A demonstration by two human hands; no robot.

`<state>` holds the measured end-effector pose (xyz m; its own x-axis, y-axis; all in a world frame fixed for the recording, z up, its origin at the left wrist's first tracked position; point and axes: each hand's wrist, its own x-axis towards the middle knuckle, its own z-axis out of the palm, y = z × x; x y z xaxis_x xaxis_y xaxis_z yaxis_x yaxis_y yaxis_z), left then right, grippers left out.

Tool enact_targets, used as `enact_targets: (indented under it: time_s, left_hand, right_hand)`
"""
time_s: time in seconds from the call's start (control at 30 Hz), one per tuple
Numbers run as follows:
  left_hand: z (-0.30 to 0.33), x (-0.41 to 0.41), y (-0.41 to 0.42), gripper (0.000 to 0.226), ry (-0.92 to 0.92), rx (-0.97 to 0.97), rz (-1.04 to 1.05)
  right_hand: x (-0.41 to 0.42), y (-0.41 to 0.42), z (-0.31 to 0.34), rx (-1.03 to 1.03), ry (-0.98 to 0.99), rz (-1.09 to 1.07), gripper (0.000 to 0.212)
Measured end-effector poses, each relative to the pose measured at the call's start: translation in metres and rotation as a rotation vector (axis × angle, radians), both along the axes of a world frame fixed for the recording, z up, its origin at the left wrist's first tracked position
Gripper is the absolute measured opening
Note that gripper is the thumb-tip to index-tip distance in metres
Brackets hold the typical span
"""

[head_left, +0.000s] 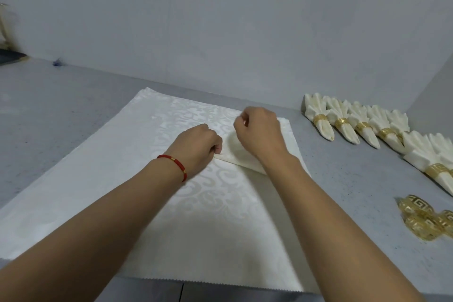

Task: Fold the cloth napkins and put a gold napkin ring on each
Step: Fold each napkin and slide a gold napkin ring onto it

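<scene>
Head view: a cream patterned cloth napkin (171,216) lies spread on the grey countertop (73,105), its far right corner folded over. The left hand (198,146), fingers curled, pinches the fold's edge. The right hand (259,132) is curled above the flap; its grasp is hidden. Ringed folded napkins (343,120) and loose gold napkin rings (426,220) run off the right edge.

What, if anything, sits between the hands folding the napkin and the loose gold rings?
Nothing visible does. The right hand and left hand pinch the napkin on the patterned cloth; only bare counter separates it from the loose gold rings.
</scene>
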<state>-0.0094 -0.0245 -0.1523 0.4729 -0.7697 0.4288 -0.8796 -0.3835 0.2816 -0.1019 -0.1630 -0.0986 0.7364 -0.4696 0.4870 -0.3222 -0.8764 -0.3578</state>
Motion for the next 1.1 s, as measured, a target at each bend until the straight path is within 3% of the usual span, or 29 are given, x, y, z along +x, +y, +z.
enact_targets:
  time_s: [0.07, 0.27, 0.33, 0.43, 0.53, 0.8, 0.87, 0.93, 1.0, 1.1]
  left_hand:
    - [-0.004, 0.001, -0.001, 0.031, -0.027, -0.025, -0.036]
    - [-0.004, -0.003, -0.005, 0.028, 0.070, -0.006, 0.059]
    - [-0.005, -0.004, -0.006, 0.023, 0.130, -0.046, 0.128]
    - [-0.008, -0.004, -0.013, 0.009, 0.175, -0.056, 0.236]
    - [-0.009, 0.002, -0.019, 0.027, 0.211, 0.019, 0.311]
    - [-0.005, -0.004, -0.011, 0.017, 0.230, -0.138, 0.151]
    - [-0.007, -0.004, -0.009, 0.021, 0.158, -0.131, 0.126]
    - [-0.011, -0.004, -0.008, 0.022, 0.082, -0.120, 0.121]
    - [-0.013, -0.005, -0.008, 0.022, 0.025, -0.101, 0.111]
    - [-0.016, -0.005, -0.010, 0.022, -0.023, -0.078, 0.091]
  right_hand:
    - [0.024, -0.005, -0.013, 0.239, -0.030, 0.011, 0.018]
    - [0.024, -0.039, -0.057, 0.591, -0.208, -0.246, 0.022]
    - [0.025, -0.042, -0.058, 0.621, -0.175, -0.249, 0.026]
    - [0.030, -0.041, -0.058, 0.590, -0.140, -0.249, 0.014]
    - [0.032, -0.043, -0.057, 0.629, -0.116, -0.226, 0.032]
    - [0.026, -0.041, -0.050, 0.777, -0.265, -0.221, 0.050]
    - [0.023, -0.039, -0.051, 0.723, -0.347, -0.220, 0.034]
    - [0.019, -0.035, -0.051, 0.616, -0.308, -0.257, 0.011]
    - [0.014, -0.032, -0.049, 0.393, -0.199, -0.302, 0.024]
    - [0.008, -0.034, -0.049, -0.149, -0.002, -0.211, 0.030]
